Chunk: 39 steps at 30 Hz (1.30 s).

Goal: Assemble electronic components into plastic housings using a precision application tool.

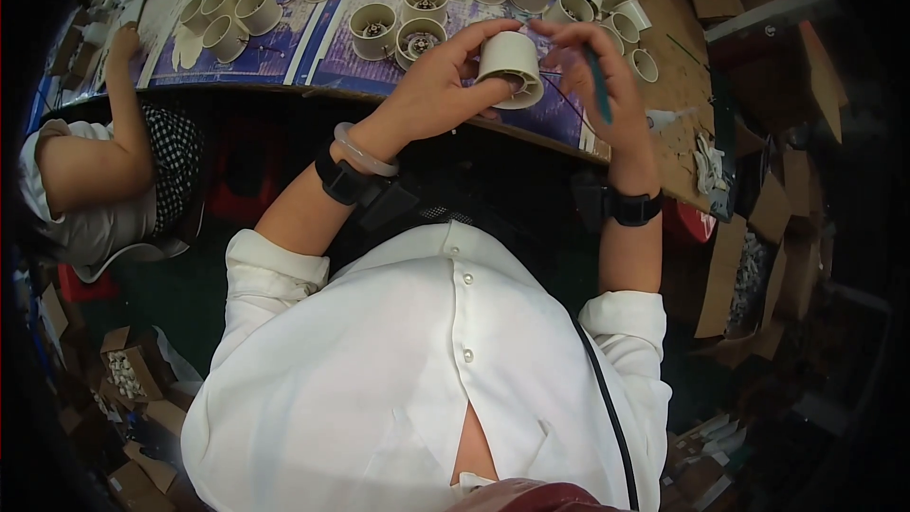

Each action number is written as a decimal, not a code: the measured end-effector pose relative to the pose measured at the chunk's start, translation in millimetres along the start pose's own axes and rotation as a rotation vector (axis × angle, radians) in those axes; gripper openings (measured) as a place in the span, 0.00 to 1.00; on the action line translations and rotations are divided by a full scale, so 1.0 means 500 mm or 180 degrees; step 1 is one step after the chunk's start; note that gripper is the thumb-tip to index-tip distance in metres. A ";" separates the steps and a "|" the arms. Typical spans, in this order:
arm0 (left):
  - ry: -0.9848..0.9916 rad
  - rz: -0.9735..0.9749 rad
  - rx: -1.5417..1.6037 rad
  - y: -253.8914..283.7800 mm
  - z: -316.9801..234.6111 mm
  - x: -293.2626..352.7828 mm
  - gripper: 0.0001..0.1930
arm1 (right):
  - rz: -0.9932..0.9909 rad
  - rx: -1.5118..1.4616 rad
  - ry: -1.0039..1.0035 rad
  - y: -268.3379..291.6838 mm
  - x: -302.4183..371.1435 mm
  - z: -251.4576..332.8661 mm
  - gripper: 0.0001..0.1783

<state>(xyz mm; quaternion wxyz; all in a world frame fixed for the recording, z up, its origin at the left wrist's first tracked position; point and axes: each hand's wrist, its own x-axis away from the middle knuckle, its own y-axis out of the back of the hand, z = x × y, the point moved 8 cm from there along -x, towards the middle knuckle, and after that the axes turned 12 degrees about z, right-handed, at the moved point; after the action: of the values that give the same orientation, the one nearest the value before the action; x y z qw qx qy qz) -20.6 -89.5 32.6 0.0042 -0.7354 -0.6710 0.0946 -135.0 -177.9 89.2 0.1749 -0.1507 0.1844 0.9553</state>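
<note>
My left hand (444, 76) grips a cream-white round plastic housing (509, 55) just above the table's near edge. Its thumb presses into the ribbed opening, which is tilted toward me. At the housing's far side are the fingertips of my right hand (616, 85), curled with a slim teal tool (598, 85) lying across them. What kind of tool it is, and whether its tip touches the housing, I cannot tell. Beyond my left hand stand more upright housings (373, 31) with metal and wire parts inside.
Several like housings (226, 36) stand at the table's left, and others crowd its far right. A small white bottle (661, 119) and a white bundle (708, 164) lie near the right edge. A co-worker's arm (119, 95) reaches the table at left. Cardboard boxes (744, 270) stand around.
</note>
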 end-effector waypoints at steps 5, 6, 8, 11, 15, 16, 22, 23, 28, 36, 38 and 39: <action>-0.0086 -0.0048 0.0839 0.002 0.012 0.007 0.30 | -0.1234 -0.0544 -0.0317 0.059 0.055 -0.042 0.11; -0.0134 -0.0123 0.0846 0.006 0.014 0.008 0.29 | -0.1398 -0.0477 -0.0228 0.059 0.070 -0.044 0.11; -0.0226 -0.0262 0.0872 0.014 0.019 0.007 0.27 | -0.1736 -0.0339 -0.0058 0.061 0.096 -0.040 0.12; -0.0513 -0.0244 0.0459 0.016 0.010 0.006 0.27 | -0.1727 -0.0272 0.0009 0.049 0.104 -0.024 0.11; -0.0835 -0.0103 0.0076 0.006 -0.005 0.011 0.27 | -0.1253 0.0030 0.0124 0.013 0.071 0.006 0.09; -0.0931 -0.0058 -0.0014 0.003 -0.010 0.013 0.27 | -0.0996 0.0158 0.0166 0.002 0.060 0.016 0.08; -0.1732 -0.0247 -0.1656 -0.001 -0.074 0.038 0.28 | -0.0436 0.0504 0.0325 0.001 0.063 0.080 0.09; -0.2055 -0.0414 -0.2412 -0.008 -0.100 0.053 0.27 | -0.0759 0.0490 0.0231 0.017 0.077 0.091 0.09; -0.2822 -0.0575 -0.3517 -0.034 -0.129 0.087 0.23 | -0.0701 0.1458 0.0820 -0.018 0.098 0.130 0.13; -0.3428 -0.0349 -0.3194 -0.054 -0.138 0.095 0.14 | -0.0664 0.2266 0.0930 -0.076 0.093 0.090 0.16; -0.3421 -0.0320 -0.3241 -0.051 -0.138 0.097 0.13 | -0.0703 0.1951 0.0862 -0.073 0.095 0.074 0.14; -0.3419 -0.0280 -0.3282 -0.050 -0.138 0.097 0.12 | -0.0723 0.1796 0.0826 -0.071 0.095 0.069 0.13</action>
<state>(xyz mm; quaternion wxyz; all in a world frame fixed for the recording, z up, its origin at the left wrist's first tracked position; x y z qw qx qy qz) -31.6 -30.8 97.0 -0.6660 -0.4691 -0.5688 0.1138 -171.5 -120.0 92.5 0.2903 -0.2363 0.4444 0.8138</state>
